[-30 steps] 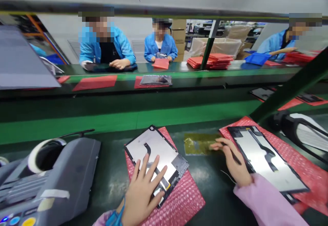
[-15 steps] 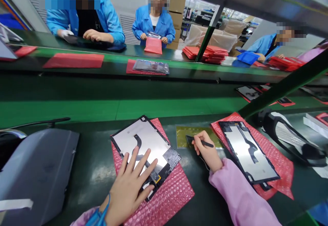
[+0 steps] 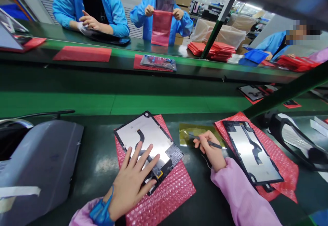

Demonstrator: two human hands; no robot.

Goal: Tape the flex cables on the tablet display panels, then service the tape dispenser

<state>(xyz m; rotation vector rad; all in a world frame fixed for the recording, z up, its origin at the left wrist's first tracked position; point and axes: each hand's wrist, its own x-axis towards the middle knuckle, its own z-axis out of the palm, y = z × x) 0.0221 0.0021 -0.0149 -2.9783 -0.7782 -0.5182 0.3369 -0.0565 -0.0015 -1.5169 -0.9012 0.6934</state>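
My left hand (image 3: pixel 137 178) lies spread on the lower part of a screen panel (image 3: pixel 151 135) with a silvery back and a black ribbon cable. Under that panel is a pink bubble-wrap bag (image 3: pixel 176 192). A blue wrist strap (image 3: pixel 102 209) circles my left wrist. In my right hand (image 3: pixel 211 149) is a pair of dark tweezers (image 3: pixel 211 144), gripped like a pen. Their tips are over a yellowish transparent film sheet (image 3: pixel 186 130) on the bench. To the right, a second screen panel (image 3: pixel 252 151) rests on another pink bubble-wrap bag (image 3: pixel 279 163).
A grey machine housing (image 3: pixel 48 164) stands at the left. A green post (image 3: pixel 287 91) slants across the right, near a black strap-like object (image 3: pixel 289 140). Across the line, people in blue jackets (image 3: pixel 115 11) handle items beside stacked red bags (image 3: pixel 212 51).
My right hand still holds the tweezers, now tilted a little differently above the film. My left hand stays on the panel. A person opposite has raised a red bag. The view has shifted slightly.
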